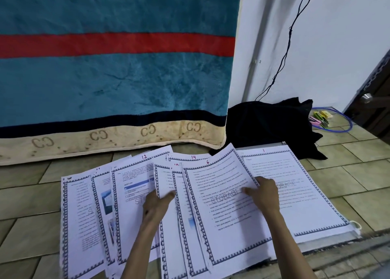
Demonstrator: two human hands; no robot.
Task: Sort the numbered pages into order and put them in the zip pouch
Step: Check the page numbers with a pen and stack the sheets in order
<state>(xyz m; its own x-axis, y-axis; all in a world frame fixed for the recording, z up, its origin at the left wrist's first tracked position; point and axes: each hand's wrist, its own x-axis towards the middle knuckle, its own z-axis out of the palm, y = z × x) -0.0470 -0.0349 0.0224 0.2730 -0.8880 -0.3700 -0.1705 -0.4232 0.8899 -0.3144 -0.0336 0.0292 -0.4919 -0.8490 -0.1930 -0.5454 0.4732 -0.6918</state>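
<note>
Several white printed pages with blue patterned borders and red handwritten numbers lie fanned out on the tiled floor. Page 6 (219, 196) is on top in the middle, and my right hand (263, 192) grips its right edge. Page 1 (306, 194) lies flat at the right on a translucent zip pouch (329, 241), whose edge shows below it. Page 12 (133, 181) and page 14 (193, 157) peek out further back. My left hand (157, 202) pinches the lower corner of a page between 12 and 6.
A teal blanket (114, 78) with red stripe hangs behind the pages. A black cloth (272, 126) lies at the back right, with a black cable (285, 52) down the white wall. Coloured clips (319, 117) and a blue loop sit near a dark door.
</note>
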